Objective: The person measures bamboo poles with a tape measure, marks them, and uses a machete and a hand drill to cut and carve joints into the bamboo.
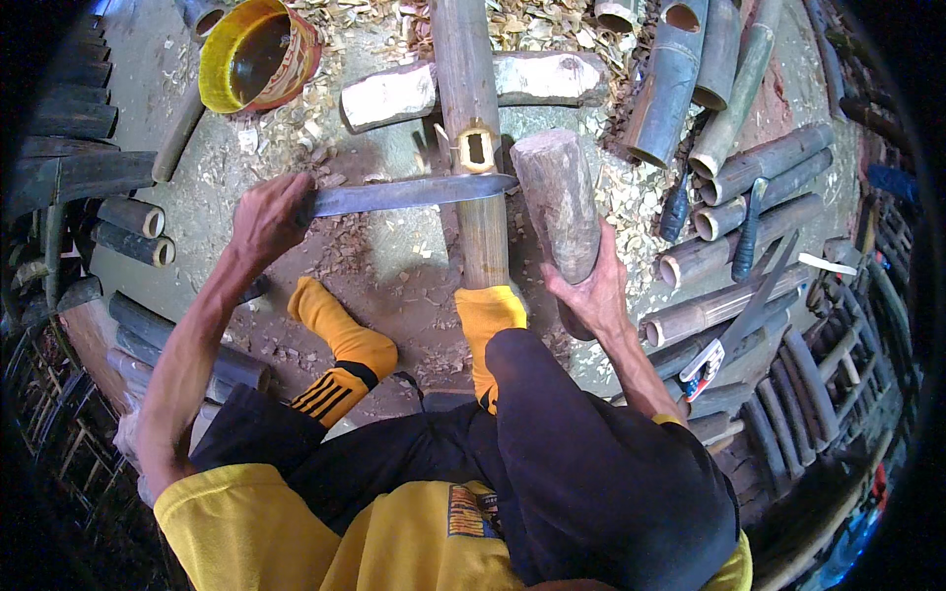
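My left hand [274,212] is closed on the handle of a large knife [409,195]. Its long blade points right and its tip end lies across a bamboo pole [468,79], just nearer than a squarish hole [477,150] cut in the pole. My right hand [594,286] grips a thick wooden mallet [554,187] near its lower end, with the broad head up beside the pole. My foot in a yellow sock [490,313] presses on the pole's near end. Beneath the pole, farther off, lies a pale-faced log [552,79].
A yellow and red bucket [259,59] of dark liquid stands at the far left. Cut bamboo tubes [764,163] lie at the right, with a saw [734,330] and dark-handled tools [751,231] among them. Wood chips [631,212] litter the floor. More short tubes [133,217] lie at left.
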`<state>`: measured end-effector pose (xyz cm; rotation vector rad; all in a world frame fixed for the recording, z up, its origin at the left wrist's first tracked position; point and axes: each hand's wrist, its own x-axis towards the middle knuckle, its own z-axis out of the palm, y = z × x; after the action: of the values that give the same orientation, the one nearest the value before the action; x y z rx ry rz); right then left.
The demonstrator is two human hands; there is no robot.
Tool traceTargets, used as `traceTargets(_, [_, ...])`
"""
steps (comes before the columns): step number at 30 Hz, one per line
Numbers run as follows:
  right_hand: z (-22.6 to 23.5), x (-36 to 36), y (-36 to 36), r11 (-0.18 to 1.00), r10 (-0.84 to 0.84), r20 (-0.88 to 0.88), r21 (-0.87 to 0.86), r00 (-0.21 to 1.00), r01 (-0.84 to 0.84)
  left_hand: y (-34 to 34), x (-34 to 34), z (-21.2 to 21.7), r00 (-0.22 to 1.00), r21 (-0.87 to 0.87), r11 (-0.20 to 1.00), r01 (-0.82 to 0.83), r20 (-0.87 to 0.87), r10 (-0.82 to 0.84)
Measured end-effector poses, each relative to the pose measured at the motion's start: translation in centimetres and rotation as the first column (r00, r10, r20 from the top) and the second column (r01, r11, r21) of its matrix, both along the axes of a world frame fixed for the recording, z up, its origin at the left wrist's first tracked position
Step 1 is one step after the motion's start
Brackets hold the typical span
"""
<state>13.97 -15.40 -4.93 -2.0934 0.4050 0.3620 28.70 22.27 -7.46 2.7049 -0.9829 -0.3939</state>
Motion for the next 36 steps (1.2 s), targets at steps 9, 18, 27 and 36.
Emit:
traceTargets(9, [1.4, 1.5, -3.6, 0.776, 0.626, 0.398, -0.231, 0.671, -0.587, -0.1, 1.5, 0.0, 0.984, 0.085, 0.996, 0.031, -0.176, -0.016])
traceTargets(18, [1.9, 4.6, -1.6, 0.524, 0.83, 0.364, -0.251, 0.422, -0.814, -0.4, 3.1, -0.2, 0.99, 0.089, 0.996, 0.032, -0.142, -0.02])
traceTargets(27, [1.8, 4.1, -2.8, 0.611, 0.782, 0.325, -0.229, 0.532, -0.758, 0.9, 1.2, 0.9, 0.989, 0.065, 0.996, 0.067, -0.139, -0.058])
traceTargets(36, [0.9, 1.8, -2.6, 0.667, 0.745, 0.184, -0.171, 0.642, -0.725, 0.3, 2.2, 0.7, 0.987, 0.145, 0.988, 0.057, -0.155, -0.035])
